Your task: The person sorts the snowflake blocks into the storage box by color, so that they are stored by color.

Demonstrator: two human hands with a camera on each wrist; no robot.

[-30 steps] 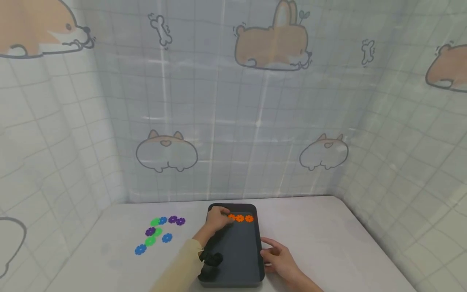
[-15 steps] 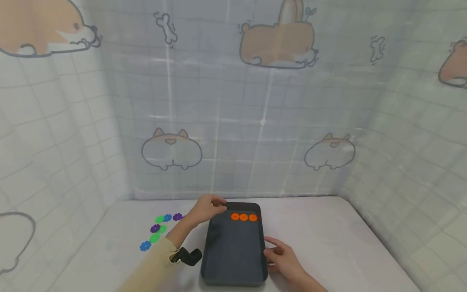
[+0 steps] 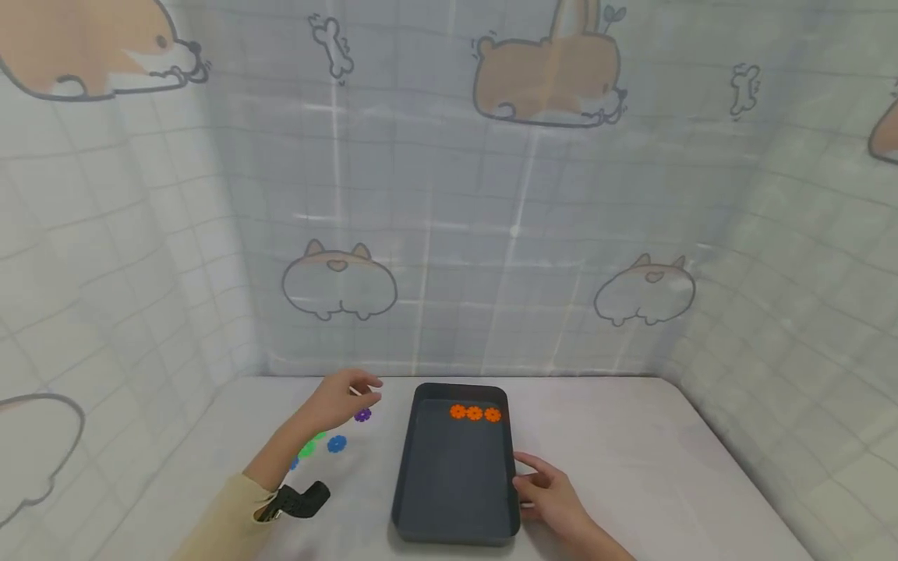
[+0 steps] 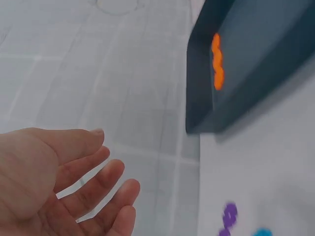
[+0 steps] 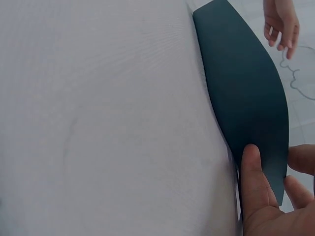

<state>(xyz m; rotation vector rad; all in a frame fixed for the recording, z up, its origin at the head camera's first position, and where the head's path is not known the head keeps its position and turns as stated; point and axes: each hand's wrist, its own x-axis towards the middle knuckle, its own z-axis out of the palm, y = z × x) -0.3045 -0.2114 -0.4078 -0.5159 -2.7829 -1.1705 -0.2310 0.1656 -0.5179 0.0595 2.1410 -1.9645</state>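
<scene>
The dark grey tray [image 3: 456,475] lies on the table with three orange flower-shaped discs [image 3: 475,413] in a row near its far end. My right hand [image 3: 550,499] holds the tray's right edge. In the right wrist view, one finger [image 5: 252,160] presses the outer wall while other fingertips meet the rim. My left hand [image 3: 340,401] hovers left of the tray, fingers loosely bent and holding nothing. Beneath and beside it lie a purple flower disc [image 3: 362,414], a blue flower disc [image 3: 337,443] and a green flower disc [image 3: 306,449]. The hand and forearm hide other discs.
A white-covered table [image 3: 617,436] carries everything. Behind it hangs a pale curtain [image 3: 449,312] with a cartoon print, and similar curtains close off both sides. A black strap mount [image 3: 302,500] juts from the left wrist near the tabletop.
My left hand has left the orange disc at the row's left end and moved left, out of the tray, toward the loose discs. My right hand has stayed at the tray's edge.
</scene>
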